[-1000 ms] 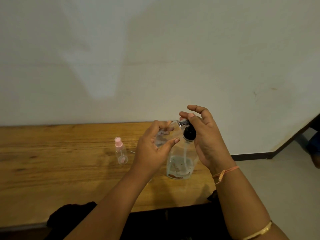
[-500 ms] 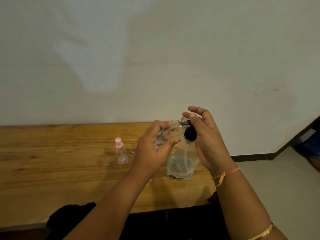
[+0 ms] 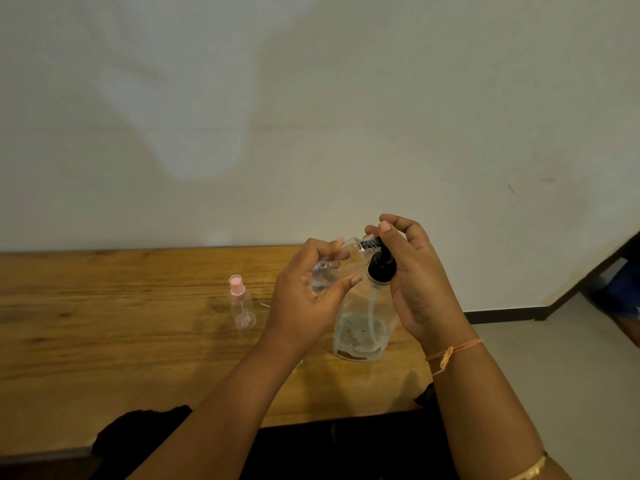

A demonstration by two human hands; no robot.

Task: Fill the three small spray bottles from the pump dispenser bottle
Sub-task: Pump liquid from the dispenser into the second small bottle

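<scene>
Wooden table (image 3: 104, 341) set against a pale wall (image 3: 311, 116). Near its right end the clear pump dispenser bottle (image 3: 363, 327) stands upright on the tabletop, with a shallow layer of liquid and a brown strip showing at its base and the dip tube visible through its wall. Your right hand (image 3: 415, 282) is curled around the black pump head (image 3: 381, 266), fingertips bent over the top of the spout, so the top of the pump is largely hidden. Your left hand (image 3: 311, 299) grips a small clear spray bottle (image 3: 323, 275), uncapped and tilted, with its open mouth held against the pump's spout. The fingers and thumb cover most of its body, and whether it holds any liquid cannot be made out. A pink-capped spray bottle (image 3: 241, 303) stands upright to the left, apart from both hands. Just beside it lies a thin pale object (image 3: 265, 304), too small to identify. A pale scrap (image 3: 299, 362) shows under your left wrist, mostly hidden. An orange thread band (image 3: 453, 351) circles your right wrist, and a gold bangle (image 3: 530, 472) is cut by the lower edge. Dark cloth (image 3: 138, 431) lies along the table's near edge. At the far right a blue-clad figure (image 3: 623, 296) is cropped by the frame.
</scene>
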